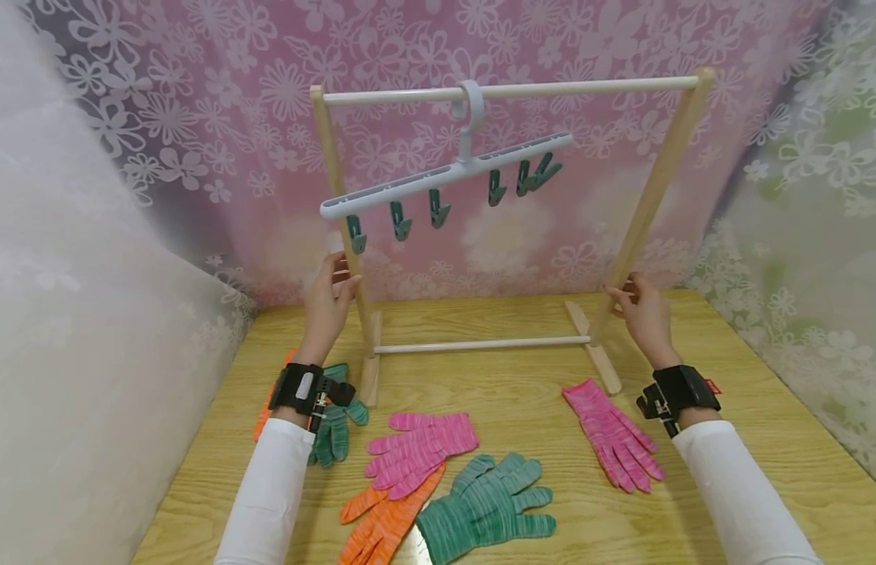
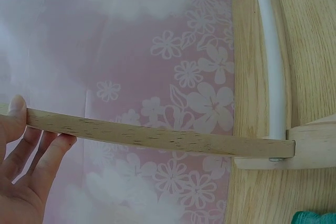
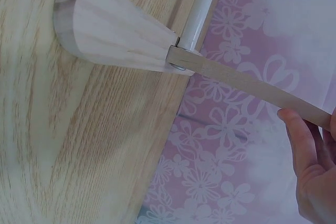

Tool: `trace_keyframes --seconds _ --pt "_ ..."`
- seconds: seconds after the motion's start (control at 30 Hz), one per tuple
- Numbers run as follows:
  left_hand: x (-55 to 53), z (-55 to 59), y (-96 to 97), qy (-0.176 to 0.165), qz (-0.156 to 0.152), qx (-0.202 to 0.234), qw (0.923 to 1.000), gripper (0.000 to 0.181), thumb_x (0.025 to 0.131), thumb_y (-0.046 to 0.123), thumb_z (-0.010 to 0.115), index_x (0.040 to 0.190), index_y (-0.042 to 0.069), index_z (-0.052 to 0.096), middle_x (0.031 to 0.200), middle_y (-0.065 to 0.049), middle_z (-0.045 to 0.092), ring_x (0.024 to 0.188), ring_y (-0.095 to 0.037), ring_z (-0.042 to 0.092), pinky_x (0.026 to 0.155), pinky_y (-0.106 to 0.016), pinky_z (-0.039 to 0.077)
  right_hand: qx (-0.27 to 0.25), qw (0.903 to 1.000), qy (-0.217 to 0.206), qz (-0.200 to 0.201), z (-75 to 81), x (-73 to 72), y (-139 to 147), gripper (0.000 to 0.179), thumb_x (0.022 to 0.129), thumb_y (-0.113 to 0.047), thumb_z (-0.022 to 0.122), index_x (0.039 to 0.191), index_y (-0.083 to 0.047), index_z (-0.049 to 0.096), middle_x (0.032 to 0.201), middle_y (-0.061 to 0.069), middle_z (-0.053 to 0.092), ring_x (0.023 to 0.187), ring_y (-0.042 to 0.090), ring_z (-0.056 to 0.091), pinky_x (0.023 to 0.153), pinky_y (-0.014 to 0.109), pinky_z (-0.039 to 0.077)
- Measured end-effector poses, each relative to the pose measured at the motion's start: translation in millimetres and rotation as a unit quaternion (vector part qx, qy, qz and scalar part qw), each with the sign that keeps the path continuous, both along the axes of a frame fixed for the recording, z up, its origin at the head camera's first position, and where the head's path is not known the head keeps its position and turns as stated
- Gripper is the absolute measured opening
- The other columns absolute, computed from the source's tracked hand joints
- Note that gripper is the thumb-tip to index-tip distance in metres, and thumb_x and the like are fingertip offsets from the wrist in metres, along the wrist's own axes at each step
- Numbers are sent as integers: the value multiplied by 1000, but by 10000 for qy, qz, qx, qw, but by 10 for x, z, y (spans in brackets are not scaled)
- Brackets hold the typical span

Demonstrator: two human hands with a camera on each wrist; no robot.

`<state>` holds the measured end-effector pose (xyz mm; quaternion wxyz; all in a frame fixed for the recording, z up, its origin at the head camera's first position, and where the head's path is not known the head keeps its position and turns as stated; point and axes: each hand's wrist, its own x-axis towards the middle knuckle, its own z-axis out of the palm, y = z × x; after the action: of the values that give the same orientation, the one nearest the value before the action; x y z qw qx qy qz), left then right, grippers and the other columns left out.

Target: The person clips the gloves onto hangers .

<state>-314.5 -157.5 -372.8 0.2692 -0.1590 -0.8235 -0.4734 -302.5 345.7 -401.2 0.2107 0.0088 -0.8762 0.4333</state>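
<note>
the left hand [image 1: 328, 306] has its fingers clamped on the left upright [image 1: 330, 149] of a tall rectangular pale-wood rack [image 1: 480, 344]; the right hand [image 1: 644, 315] pinches the right upright [image 1: 655, 196] between thumb and fingers. the rack stands toward the back of the yellow wood-grain worktop [image 1: 473, 382]. the step looks like steadying or setting it, so even, light pressure on both sides should keep it square. the slanted pale blue-grey plastic hanger [image 1: 466, 166], with dark green clips [image 1: 494, 188], hangs from the white top rod [image 1: 586, 87] and could swing if jolted. keep the right wooden foot [image 1: 603, 370] off the nearby bright-pink knitted glove [image 1: 613, 435].
</note>
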Motion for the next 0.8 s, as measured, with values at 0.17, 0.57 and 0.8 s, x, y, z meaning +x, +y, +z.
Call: trace_keyframes --seconds 0.17,0.57,0.8 --pt "9 -4 -29 75 70 -90 9999 44 100 10 64 141 2 49 128 -24 60 114 -40 65 82 -52 60 59 10000 31 31 6 8 -32 39 105 -22 57 134 5 54 123 33 62 110 47 64 79 34 56" --pt "40 -17 -66 -10 137 -186 9997 47 100 11 64 143 2 47 131 -23 57 117 -39 62 85 -51 59 165 9998 85 -3 -2 26 -74 40 106 -22 56 135 6 54 124 33 62 110 48 64 81 46 56" --pt "54 -4 -62 -53 133 -169 9998 47 101 13 62 144 3 46 131 -23 57 117 -39 62 85 -52 59 220 9997 86 -15 -6 19 -79 41 106 -24 55 134 6 55 124 34 62 108 49 64 80 44 56"
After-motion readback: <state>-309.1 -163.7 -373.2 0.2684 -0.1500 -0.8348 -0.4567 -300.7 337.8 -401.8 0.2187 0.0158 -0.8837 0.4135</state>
